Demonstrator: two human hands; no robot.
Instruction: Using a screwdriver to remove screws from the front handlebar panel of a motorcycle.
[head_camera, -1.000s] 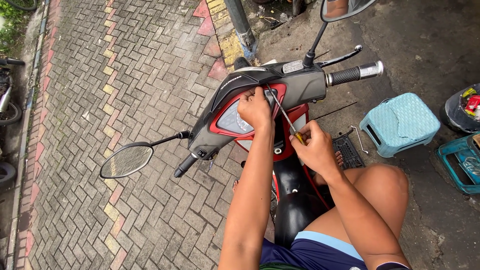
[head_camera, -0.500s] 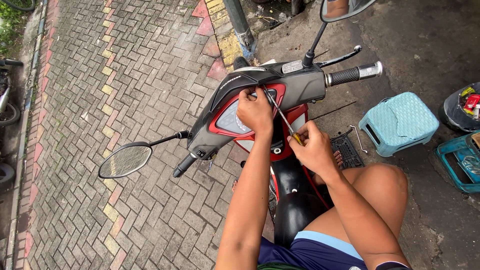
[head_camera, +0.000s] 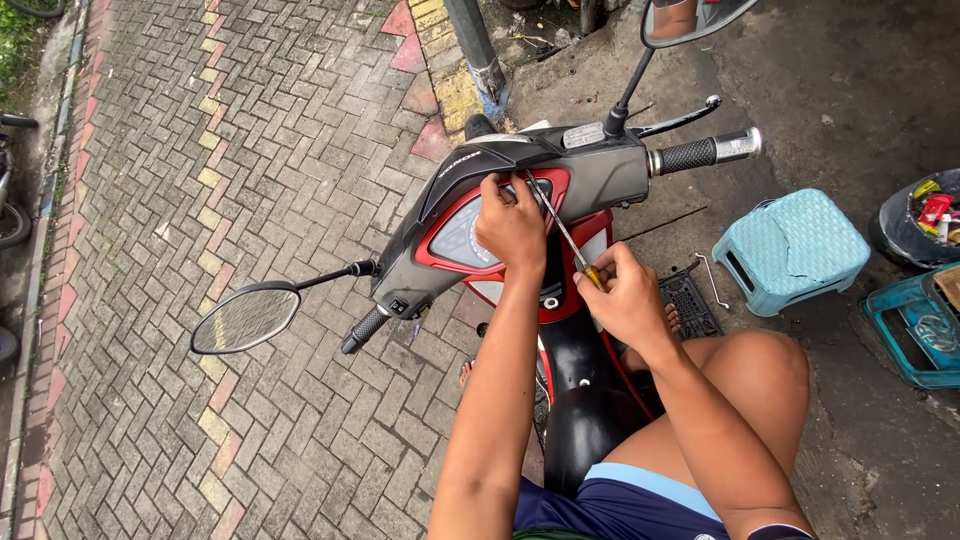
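A screwdriver (head_camera: 565, 232) with a thin metal shaft and a yellow handle angles up and to the left, its tip meeting the red and black handlebar cover (head_camera: 530, 190) of a scooter, just beside the instrument panel (head_camera: 462, 235). The right hand (head_camera: 628, 300) is clenched around the yellow handle, so only a sliver of yellow shows. The left hand (head_camera: 512, 228) rests curled on the cover at the tip, fingers seeming to pinch or steady the shaft there; whether it grips the shaft or only braces the cover cannot be told. To do this step well, the tip probably wants to sit square in its fastener, with the shaft in line with it rather than leaning, firm pressure along the shaft, and the left hand steady so the tip does not skid across the glossy plastic. The person sits astride the black body (head_camera: 580, 400) of the scooter, a bare knee (head_camera: 765, 365) to the right. The right grip (head_camera: 705, 152) and brake lever (head_camera: 680, 118) stick out above the hands, and the left grip (head_camera: 362, 330) and a round mirror (head_camera: 246, 318) reach out over patterned brick paving (head_camera: 200, 150). On the dark ground to the right stand a pale blue plastic stool (head_camera: 795, 250), a blue crate (head_camera: 920, 325) and a dark tub of small odds and ends (head_camera: 920, 220), all well apart from the hands. A small bent metal tool (head_camera: 708, 280) lies near the stool.
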